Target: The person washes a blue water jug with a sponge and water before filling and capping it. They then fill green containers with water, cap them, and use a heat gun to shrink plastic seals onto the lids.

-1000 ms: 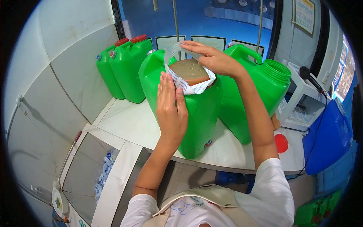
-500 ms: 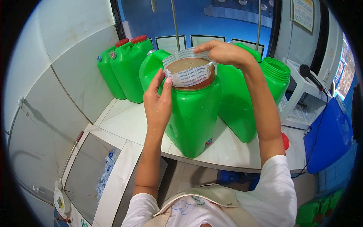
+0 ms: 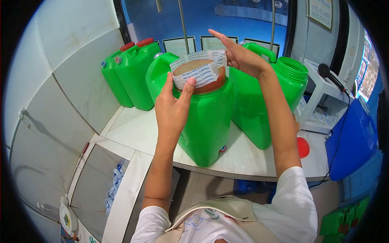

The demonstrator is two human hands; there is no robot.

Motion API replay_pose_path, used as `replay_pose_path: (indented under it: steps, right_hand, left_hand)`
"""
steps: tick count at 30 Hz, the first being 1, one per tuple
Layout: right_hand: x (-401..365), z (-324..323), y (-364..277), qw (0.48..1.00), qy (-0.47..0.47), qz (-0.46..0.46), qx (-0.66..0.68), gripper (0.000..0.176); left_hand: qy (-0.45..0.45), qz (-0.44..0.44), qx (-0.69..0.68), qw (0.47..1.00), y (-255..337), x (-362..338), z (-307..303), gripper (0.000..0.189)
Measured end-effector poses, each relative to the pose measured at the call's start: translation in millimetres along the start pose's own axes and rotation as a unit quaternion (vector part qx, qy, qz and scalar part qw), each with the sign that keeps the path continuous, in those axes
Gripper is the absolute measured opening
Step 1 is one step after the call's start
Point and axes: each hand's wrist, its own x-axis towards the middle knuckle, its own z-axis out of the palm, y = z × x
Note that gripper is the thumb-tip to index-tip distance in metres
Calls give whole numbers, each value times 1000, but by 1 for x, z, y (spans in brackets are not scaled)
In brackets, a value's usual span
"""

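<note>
A green plastic water jug (image 3: 208,121) stands upright on the counter with a brown cap (image 3: 208,86) on its wide mouth. Around that cap sits a loose clear plastic seal band (image 3: 199,77) printed "REFUSE IF SEAL IS BROKEN". My left hand (image 3: 173,107) grips the band's left side, thumb pressed on the printed front. At the band's right end is my right hand (image 3: 248,60), its fingers stretched out and pointing up to the left, the heel of the hand close by the plastic.
Behind on the right stand another green jug (image 3: 249,109) and an uncapped one (image 3: 292,75). Two red-capped jugs (image 3: 135,81) are by the left wall. A red lid (image 3: 302,147), a microphone (image 3: 330,76) and a white rack (image 3: 320,105) lie rightward; a recessed bin (image 3: 95,178) is at left.
My right hand has let go of the band's far edge and moved right, its fingers now straightened. My left thumb has shifted onto the front of the band.
</note>
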Motion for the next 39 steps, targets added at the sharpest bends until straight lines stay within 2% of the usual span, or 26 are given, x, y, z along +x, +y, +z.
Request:
replay_pose_path:
  steps: [2,3,5,6,7,9,10,12,14,19,22,24,25,27,28,30,32,35,37,38,39]
  right_hand:
    - [-3,-2,16,1000,2,-22,13,76]
    - [-3,-2,23,1000,4,-22,13,76]
    - [-4,1,34,998,2,-59,-4,98]
    - [-4,8,38,997,12,-70,26,90]
    - [-2,10,41,997,14,-70,26,90]
    - [1,12,48,992,-49,-81,81,78]
    - [0,11,51,992,-48,-81,82,78]
    - [-3,9,55,995,-3,-11,99,66]
    - [-9,9,57,994,-11,-14,104,65]
    - [-13,2,81,994,-53,-42,88,69]
    - [-12,-1,89,999,-39,-33,20,75]
    - [1,-4,91,992,-24,-122,4,82]
    - [3,-6,92,992,-23,-123,3,82]
    - [3,4,67,984,53,-109,133,86]
    - [4,12,63,984,51,-109,133,86]
    - [2,27,58,997,46,-57,5,87]
    - [-12,34,51,996,61,-62,-22,86]
    - [-14,31,51,994,61,-61,-62,84]
    - [-14,31,58,995,47,-55,-74,84]
    - [-17,34,62,989,83,-80,-92,84]
    - [-18,36,65,981,119,-106,-110,84]
  left_hand:
    - [0,-2,16,1000,4,0,1,77]
    - [4,-5,24,1000,7,-1,1,78]
    - [4,-7,31,999,9,-2,3,79]
    - [7,-8,45,999,9,-1,3,79]
    - [9,-8,59,998,9,-1,4,79]
    - [6,-16,68,998,11,-1,5,79]
    - [5,-24,76,997,12,-1,5,79]
    - [6,-26,82,996,12,-2,6,80]
    - [9,-28,87,996,12,-3,6,80]
    - [4,15,-4,1000,1,-3,5,80]
    - [17,53,0,998,-16,-3,5,81]
    - [10,46,6,999,-15,-5,2,82]
    - [5,38,10,999,-14,-5,1,83]
    - [-2,28,6,1000,-12,-5,1,82]
    - [-9,19,3,1000,-12,-5,1,82]
    - [-4,22,3,1000,-11,-7,0,82]
    - [3,25,0,1000,-6,-8,1,81]
    - [-24,-3,85,996,1,-1,-5,77]
    - [-121,7,-95,988,-17,18,-16,72]
    - [-205,-66,-135,967,-3,21,-29,67]
    - [-202,-66,-133,968,-8,20,-29,67]
